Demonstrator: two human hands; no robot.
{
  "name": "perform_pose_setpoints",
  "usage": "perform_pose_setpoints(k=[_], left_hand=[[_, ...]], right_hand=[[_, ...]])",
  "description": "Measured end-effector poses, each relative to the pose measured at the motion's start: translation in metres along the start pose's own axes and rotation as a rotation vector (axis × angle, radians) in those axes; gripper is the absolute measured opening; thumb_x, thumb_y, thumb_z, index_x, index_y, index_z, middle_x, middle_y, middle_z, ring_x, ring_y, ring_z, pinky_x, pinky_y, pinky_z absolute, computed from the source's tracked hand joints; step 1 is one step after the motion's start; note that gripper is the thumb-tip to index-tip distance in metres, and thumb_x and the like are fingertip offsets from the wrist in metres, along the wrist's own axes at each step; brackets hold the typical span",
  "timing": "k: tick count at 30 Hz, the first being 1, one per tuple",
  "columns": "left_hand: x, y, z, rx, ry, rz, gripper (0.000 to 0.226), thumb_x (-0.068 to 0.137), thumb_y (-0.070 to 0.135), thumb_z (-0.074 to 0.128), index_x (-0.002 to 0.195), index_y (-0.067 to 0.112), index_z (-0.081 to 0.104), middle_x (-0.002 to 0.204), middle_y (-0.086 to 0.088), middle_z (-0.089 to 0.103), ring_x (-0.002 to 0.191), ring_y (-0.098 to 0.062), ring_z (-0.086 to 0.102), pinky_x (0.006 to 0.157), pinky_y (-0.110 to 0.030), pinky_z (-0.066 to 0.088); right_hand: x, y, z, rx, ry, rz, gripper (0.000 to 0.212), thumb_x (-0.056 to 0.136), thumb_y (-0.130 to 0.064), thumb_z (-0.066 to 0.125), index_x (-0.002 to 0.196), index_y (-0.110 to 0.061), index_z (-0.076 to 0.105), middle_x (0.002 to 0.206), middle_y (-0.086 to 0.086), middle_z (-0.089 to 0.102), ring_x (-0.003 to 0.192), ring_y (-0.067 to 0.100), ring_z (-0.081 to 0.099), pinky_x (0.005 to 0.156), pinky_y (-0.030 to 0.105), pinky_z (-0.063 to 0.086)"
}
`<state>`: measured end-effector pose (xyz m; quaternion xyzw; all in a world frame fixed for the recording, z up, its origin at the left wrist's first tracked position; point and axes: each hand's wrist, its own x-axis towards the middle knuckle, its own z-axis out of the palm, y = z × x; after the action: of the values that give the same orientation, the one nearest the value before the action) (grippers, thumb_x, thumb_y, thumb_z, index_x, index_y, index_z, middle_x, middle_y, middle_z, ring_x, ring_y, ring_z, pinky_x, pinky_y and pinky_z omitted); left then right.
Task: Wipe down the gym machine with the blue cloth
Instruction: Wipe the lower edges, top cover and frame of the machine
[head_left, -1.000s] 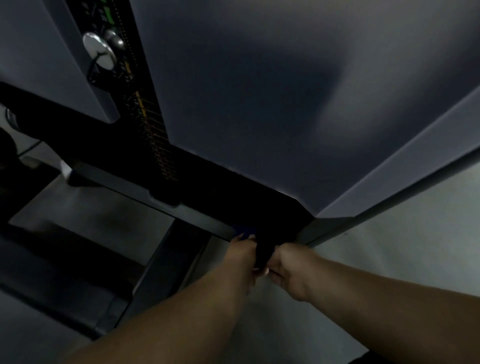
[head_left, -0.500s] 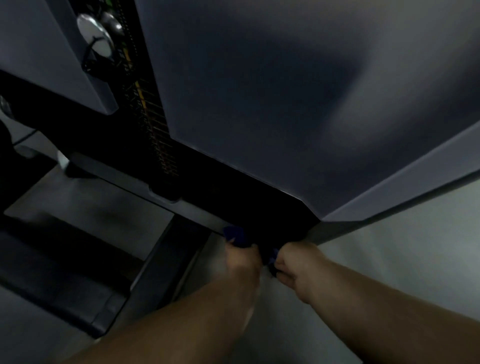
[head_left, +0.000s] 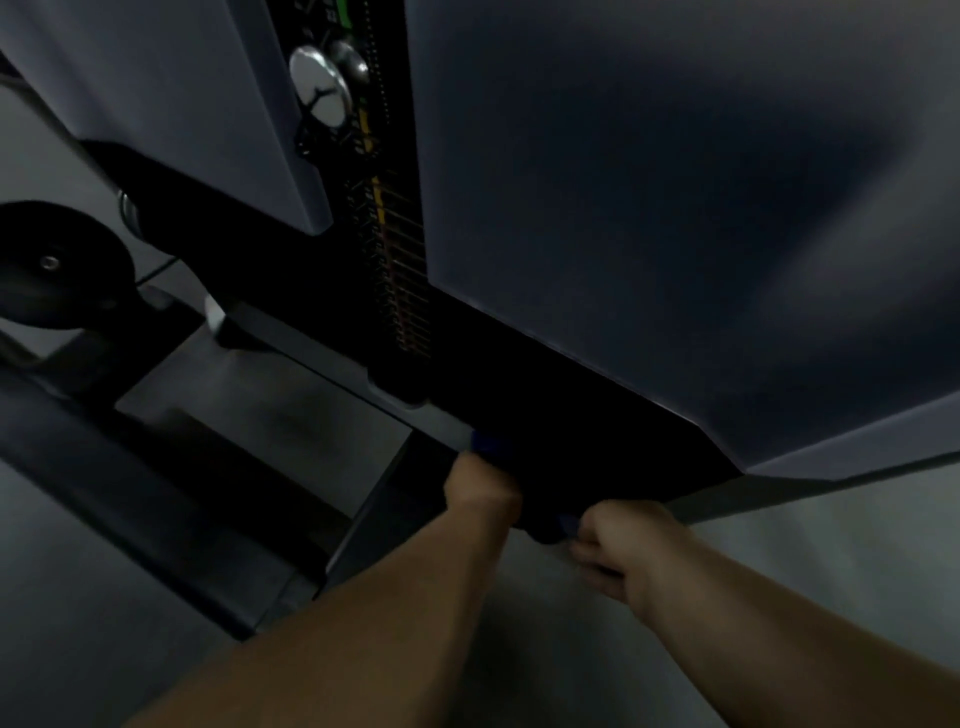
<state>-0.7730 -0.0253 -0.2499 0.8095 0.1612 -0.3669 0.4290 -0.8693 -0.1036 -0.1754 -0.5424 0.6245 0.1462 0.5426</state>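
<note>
blue cloth (head_left: 488, 446) gripped by left hand (head_left: 480, 486) and right hand (head_left: 618, 540) at gym machine (head_left: 649, 208) base | black pulley wheel (head_left: 57, 265) seen far left of machine | silver knob (head_left: 319, 91) above cloth

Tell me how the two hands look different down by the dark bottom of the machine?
The left hand reaches farther up and away, onto the machine's dark base; the right hand sits lower and nearer the camera, at the base's edge. A patch of dark blue cloth shows just above the left hand; only a sliver shows beside the right hand. The right hand's curled fingers show; the left hand's are hidden. Both seem to hold the same cloth.
</note>
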Motion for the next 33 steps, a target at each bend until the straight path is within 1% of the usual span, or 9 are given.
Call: perform_pose_setpoints(k=[4,6,9,13,15,18,22,26,33], left_hand=[[0.008,0.000,-0.024,-0.064,0.020,0.050,0.035,0.096,0.016,0.057,0.130,0.006,0.055,0.125,-0.016,0.062,0.112,-0.031,0.062,0.087,-0.030,0.053],[0.007,0.001,-0.035,-0.059,0.077,0.130,0.038,0.093,0.022,0.063,0.128,0.010,0.057,0.118,-0.015,0.065,0.104,-0.033,0.065,0.087,-0.036,0.055],[0.020,0.004,-0.057,-0.098,0.248,0.181,0.041,0.094,0.026,0.063,0.132,0.012,0.057,0.124,-0.013,0.063,0.113,-0.032,0.059,0.078,-0.022,0.039],[0.017,0.008,-0.062,-0.211,0.257,0.198,0.052,0.098,0.017,0.056,0.147,0.012,0.039,0.145,-0.018,0.041,0.127,-0.033,0.045,0.100,-0.023,0.033],[0.006,0.004,-0.050,-0.182,0.169,0.235,0.052,0.101,0.012,0.049,0.149,0.009,0.032,0.147,-0.018,0.032,0.128,-0.034,0.041,0.094,-0.018,0.030],[0.022,-0.001,-0.071,-0.132,0.218,0.236,0.057,0.100,0.012,0.049,0.153,0.011,0.027,0.148,-0.018,0.027,0.128,-0.034,0.041,0.105,-0.022,0.028],[0.041,0.000,-0.093,0.019,0.248,0.277,0.062,0.098,0.008,0.049,0.154,0.012,0.024,0.146,-0.016,0.026,0.127,-0.035,0.040,0.110,-0.028,0.027],[0.011,-0.002,-0.056,0.030,0.178,0.353,0.045,0.101,0.015,0.044,0.145,0.009,0.034,0.142,-0.015,0.039,0.127,-0.035,0.044,0.112,-0.039,0.033],[-0.025,-0.007,-0.010,0.105,0.071,0.301,0.056,0.100,0.005,0.044,0.153,0.010,0.025,0.147,-0.015,0.027,0.130,-0.033,0.038,0.102,-0.024,0.028]], right_hand=[[-0.002,-0.009,0.007,-0.021,-0.046,-0.030,0.017,0.096,-0.005,0.049,0.081,-0.005,0.059,0.103,0.021,0.067,0.100,0.036,0.066,0.092,0.049,0.053],[-0.006,-0.011,0.007,0.023,-0.095,-0.042,0.013,0.097,-0.003,0.048,0.101,-0.002,0.061,0.109,0.021,0.066,0.098,0.030,0.066,0.097,0.045,0.049],[-0.012,-0.010,0.006,0.065,-0.153,-0.053,0.030,0.098,0.000,0.045,0.125,0.006,0.056,0.133,0.028,0.056,0.123,0.041,0.055,0.108,0.046,0.040],[-0.018,-0.012,0.014,0.091,-0.158,-0.092,0.027,0.100,-0.002,0.043,0.123,-0.005,0.057,0.129,0.025,0.060,0.127,0.040,0.051,0.109,0.046,0.037],[-0.019,-0.013,0.021,0.120,-0.148,-0.099,0.027,0.101,-0.002,0.042,0.122,-0.004,0.057,0.131,0.028,0.058,0.128,0.041,0.049,0.110,0.047,0.037],[-0.021,-0.016,0.029,0.147,-0.127,-0.089,0.018,0.101,-0.004,0.043,0.112,-0.010,0.056,0.123,0.021,0.063,0.121,0.038,0.058,0.097,0.042,0.049],[-0.022,-0.017,0.032,0.133,-0.121,-0.107,0.016,0.101,-0.006,0.047,0.112,-0.011,0.058,0.091,0.005,0.065,0.079,0.017,0.063,0.070,0.028,0.053],[-0.024,-0.017,0.030,0.120,-0.105,-0.126,0.014,0.099,-0.004,0.050,0.107,-0.012,0.058,0.090,0.005,0.065,0.077,0.015,0.062,0.066,0.024,0.048],[-0.040,0.003,0.008,0.008,-0.044,-0.083,0.016,0.095,0.000,0.054,0.089,-0.013,0.062,0.092,0.011,0.065,0.070,0.017,0.060,0.051,0.018,0.043]])
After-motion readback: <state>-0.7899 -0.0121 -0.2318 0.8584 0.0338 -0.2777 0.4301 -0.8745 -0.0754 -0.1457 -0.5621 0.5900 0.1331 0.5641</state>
